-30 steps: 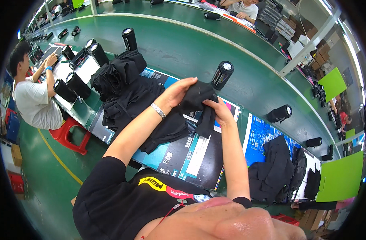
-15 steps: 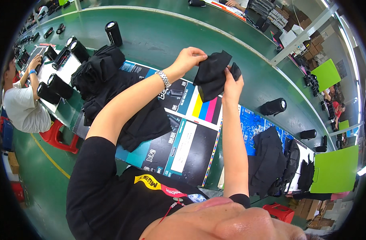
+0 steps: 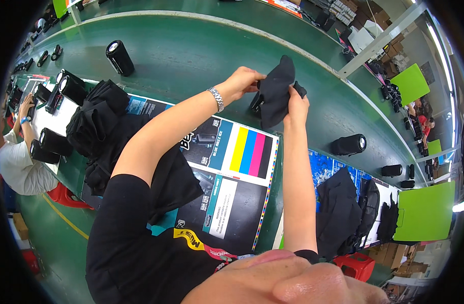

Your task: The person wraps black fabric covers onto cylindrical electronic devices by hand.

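Observation:
Out over the far edge of the table, I hold a piece of black fabric (image 3: 276,93) up between both hands. My left hand (image 3: 243,82), with a metal-band watch at the wrist, pinches its left edge. My right hand (image 3: 297,106) grips the opposite edge, thumb in front, and a small fold of cloth sticks up beside it. Part of a dark object shows behind the cloth's lower left; its kind I cannot make out. To the left, a heap of folded black fabric (image 3: 98,119) lies on the table, and some of it drapes under my left forearm.
Printed sheets with colour bars (image 3: 247,149) cover the table before me. Beyond runs a green conveyor (image 3: 191,55) carrying black cylindrical speakers (image 3: 119,58). More black fabric (image 3: 337,207) lies at right, near a lime-green panel (image 3: 425,213). A co-worker (image 3: 27,162) sits at left.
The fabric has been turned and now stands taller and narrower between my hands. The whole view has shifted somewhat, with the left side of the table sitting lower and further left.

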`<state>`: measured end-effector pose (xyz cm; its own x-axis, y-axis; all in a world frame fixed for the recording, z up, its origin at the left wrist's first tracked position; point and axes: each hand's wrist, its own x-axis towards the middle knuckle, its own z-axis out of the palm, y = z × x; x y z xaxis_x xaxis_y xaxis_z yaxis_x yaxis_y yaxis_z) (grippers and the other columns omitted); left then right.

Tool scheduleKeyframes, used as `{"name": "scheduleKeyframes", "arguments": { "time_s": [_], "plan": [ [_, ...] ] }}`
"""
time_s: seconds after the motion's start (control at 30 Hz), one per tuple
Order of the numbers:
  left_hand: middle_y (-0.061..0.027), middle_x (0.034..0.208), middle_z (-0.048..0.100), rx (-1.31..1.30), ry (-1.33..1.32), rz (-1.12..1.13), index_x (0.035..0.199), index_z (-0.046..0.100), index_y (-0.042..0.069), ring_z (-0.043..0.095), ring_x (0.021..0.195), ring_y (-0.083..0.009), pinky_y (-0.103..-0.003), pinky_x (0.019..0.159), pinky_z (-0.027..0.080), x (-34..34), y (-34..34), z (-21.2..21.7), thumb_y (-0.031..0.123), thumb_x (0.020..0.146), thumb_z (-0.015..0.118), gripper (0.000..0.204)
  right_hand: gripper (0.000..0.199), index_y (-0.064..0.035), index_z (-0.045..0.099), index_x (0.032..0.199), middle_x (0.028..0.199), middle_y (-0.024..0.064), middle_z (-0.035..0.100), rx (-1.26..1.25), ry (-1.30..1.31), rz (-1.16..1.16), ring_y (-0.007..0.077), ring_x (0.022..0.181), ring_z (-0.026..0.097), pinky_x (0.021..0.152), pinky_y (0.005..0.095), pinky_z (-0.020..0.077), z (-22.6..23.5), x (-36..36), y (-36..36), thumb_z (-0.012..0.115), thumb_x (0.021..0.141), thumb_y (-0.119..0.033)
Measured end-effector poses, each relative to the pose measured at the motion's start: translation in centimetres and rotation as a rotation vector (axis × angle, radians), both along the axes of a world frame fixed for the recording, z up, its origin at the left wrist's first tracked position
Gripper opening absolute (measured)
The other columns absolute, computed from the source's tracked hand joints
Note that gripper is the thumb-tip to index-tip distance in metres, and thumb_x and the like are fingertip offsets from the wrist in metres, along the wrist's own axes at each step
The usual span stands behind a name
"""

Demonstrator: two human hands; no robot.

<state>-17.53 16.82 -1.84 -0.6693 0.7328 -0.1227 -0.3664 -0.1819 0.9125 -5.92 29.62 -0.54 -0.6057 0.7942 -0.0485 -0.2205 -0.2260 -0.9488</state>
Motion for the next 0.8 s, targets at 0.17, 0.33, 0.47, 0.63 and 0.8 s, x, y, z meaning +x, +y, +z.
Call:
{"name": "scheduleKeyframes", "arguments": {
  "time_s": [0.17, 0.33, 0.47, 0.63, 0.8],
  "plan": [
    [-0.0076, 0.091, 0.065, -0.123, -0.156, -0.023, 0.093, 0.063, -0.002, 0.064, 0.080, -0.0148, -0.026, 0.063, 0.053, 0.8, 0.6, -1.5, 0.009, 0.091, 0.057, 0.013, 0.024, 0.0036, 0.064, 0.105, 0.095, 0.0083, 0.067, 0.116, -0.158, -0.013, 0.0158, 0.082, 0.062, 0.073, 0.0282, 0.0484, -3.3, 0.1, 1.9, 0.064, 0.083, -0.007],
    [-0.0147, 0.102, 0.064, -0.403, 0.167, -0.223, 0.103, 0.061, -0.006, 0.061, 0.102, -0.0230, -0.038, 0.090, 0.048, 0.5, -0.2, 1.1, 0.030, 0.092, 0.058, 0.038, 0.028, 0.0040, 0.065, 0.108, 0.097, 0.0088, 0.067, 0.059, -0.176, 0.029, 0.0164, 0.085, 0.062, 0.075, 0.0284, 0.0487, -2.4, 1.1, 2.9, 0.065, 0.081, -0.005],
    [-0.0149, 0.115, 0.061, -0.206, -0.047, -0.280, 0.112, 0.062, 0.000, 0.055, 0.110, -0.0263, -0.040, 0.097, 0.041, -0.7, 2.2, 0.9, 0.045, 0.091, 0.058, 0.049, 0.030, 0.0033, 0.065, 0.110, 0.100, 0.0102, 0.068, 0.079, -0.140, 0.095, 0.0177, 0.087, 0.063, 0.077, 0.0294, 0.0490, -3.0, 1.6, 3.6, 0.064, 0.081, -0.004],
    [-0.0055, 0.098, 0.067, -0.032, -0.146, -0.245, 0.102, 0.066, 0.003, 0.060, 0.092, -0.0126, -0.029, 0.087, 0.045, 2.4, 5.6, 0.2, 0.025, 0.094, 0.055, 0.025, 0.026, 0.0028, 0.068, 0.104, 0.095, 0.0103, 0.070, 0.271, -0.286, 0.039, 0.0172, 0.085, 0.064, 0.077, 0.0290, 0.0490, -2.2, 2.7, 3.8, 0.063, 0.080, -0.006],
    [-0.0080, 0.083, 0.067, -0.150, 0.226, -0.159, 0.095, 0.069, -0.001, 0.057, 0.076, -0.0120, -0.029, 0.069, 0.044, 2.8, 6.0, -2.7, 0.029, 0.093, 0.056, 0.033, 0.028, -0.0011, 0.069, 0.101, 0.093, 0.0161, 0.070, 0.574, -0.512, -0.020, 0.0247, 0.086, 0.067, 0.078, 0.0330, 0.0494, -2.7, 4.8, 4.4, 0.064, 0.077, -0.013]
  ]
}}
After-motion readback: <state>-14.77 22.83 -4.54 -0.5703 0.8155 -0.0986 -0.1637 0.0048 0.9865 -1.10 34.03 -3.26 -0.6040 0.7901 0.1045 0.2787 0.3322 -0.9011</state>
